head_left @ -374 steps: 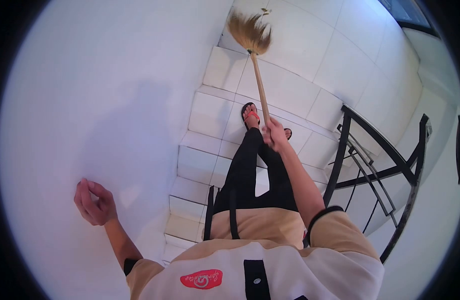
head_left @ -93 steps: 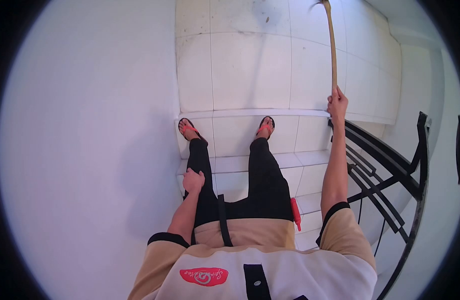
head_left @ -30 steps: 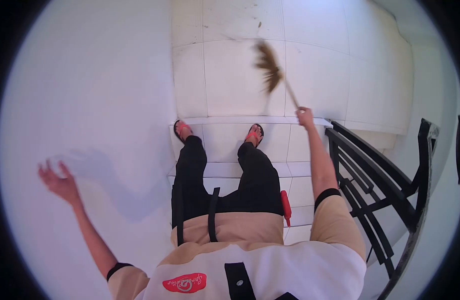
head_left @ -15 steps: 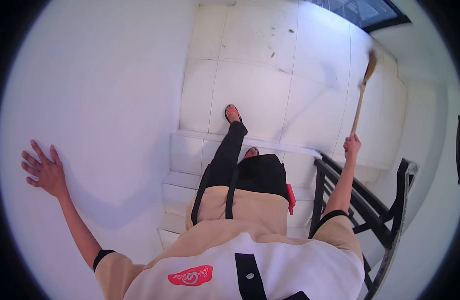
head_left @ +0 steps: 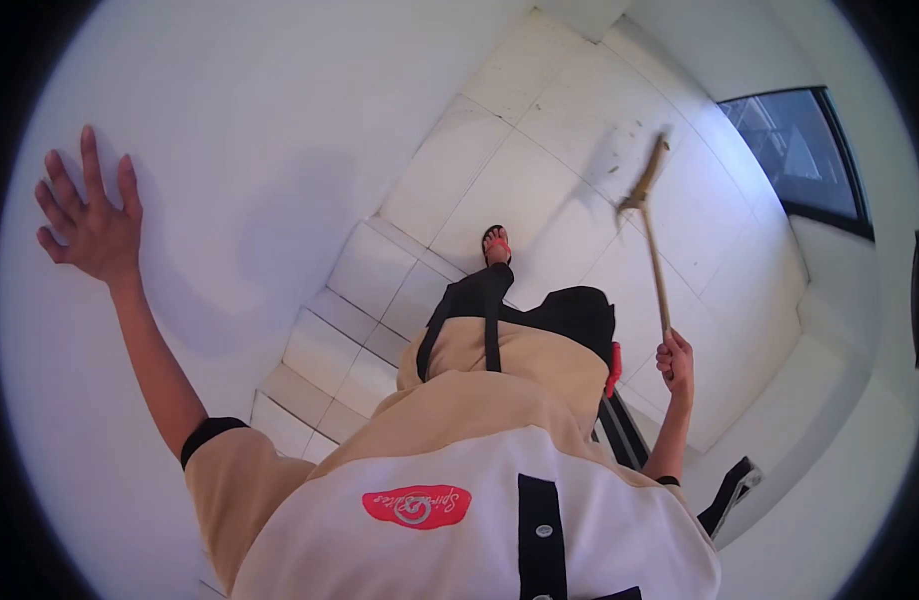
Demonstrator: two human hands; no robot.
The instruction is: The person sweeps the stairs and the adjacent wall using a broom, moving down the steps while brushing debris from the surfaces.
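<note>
My left hand (head_left: 94,225) rests against the white wall (head_left: 249,110) at the left, its fingers spread and nothing in it. At the right, my right hand (head_left: 676,362) is wrapped round the end of a broom's long wooden handle (head_left: 658,270). The handle reaches away from me to the broom head (head_left: 647,178), which is at or just above the tiled floor (head_left: 539,190). Small bits of debris (head_left: 614,168) lie on the floor just left of the broom head.
White tiled steps (head_left: 329,345) run below and left of my legs. One sandalled foot (head_left: 496,246) stands on the landing. A dark-framed window (head_left: 799,155) is at the upper right, and a black railing (head_left: 624,430) is beside my right arm.
The view has turned, and I have moved further onto the landing. The broom head has swung left toward the debris. My left hand is higher along the wall, and less of the railing shows.
</note>
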